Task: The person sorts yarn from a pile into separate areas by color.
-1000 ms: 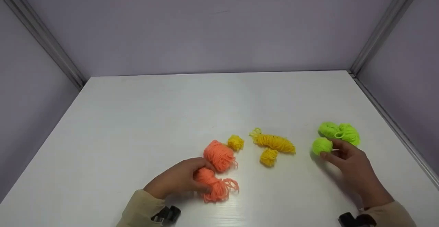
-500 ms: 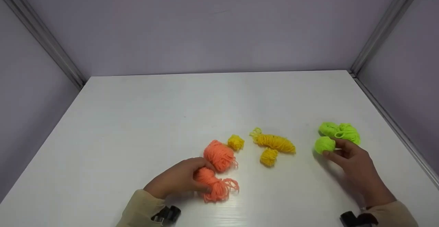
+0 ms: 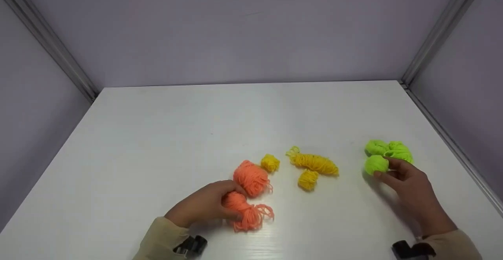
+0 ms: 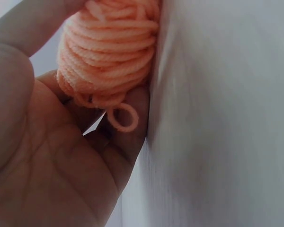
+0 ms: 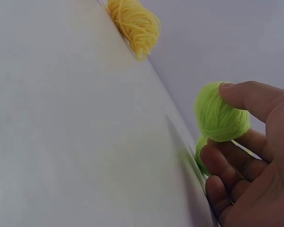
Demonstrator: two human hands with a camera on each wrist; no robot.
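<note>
No writing shows anywhere. The left hand (image 3: pixel 204 205) curls around an orange yarn bundle (image 3: pixel 245 212) lying near the front of the white table (image 3: pixel 157 142), its loose looped ends fanned out. The right hand (image 3: pixel 408 189) pinches a small, tightly wound green yarn ball (image 3: pixel 376 164), touching two more green balls (image 3: pixel 389 150) at the table's right side.

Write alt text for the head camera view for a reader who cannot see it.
On a white table, a person's right hand pinches a small green yarn ball beside two more green bundles, while the left hand grips an orange yarn skein. Another orange skein and three yellow bundles lie between.
</note>
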